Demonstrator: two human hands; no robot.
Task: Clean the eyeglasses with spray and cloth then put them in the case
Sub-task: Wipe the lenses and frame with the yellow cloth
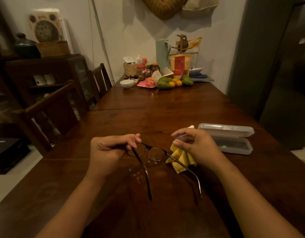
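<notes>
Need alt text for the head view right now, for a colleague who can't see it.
A left hand holds black eyeglasses above a wooden table, temples open toward the wearer. The right hand grips a yellow cloth and a small spray bottle; an open clear case lies to the right.

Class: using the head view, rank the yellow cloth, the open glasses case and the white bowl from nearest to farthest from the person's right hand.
1. Yellow cloth: held in the right hand itself.
2. Glasses case: open, just right of that hand.
3. White bowl: at the table's far end, left of the fruit.
</notes>
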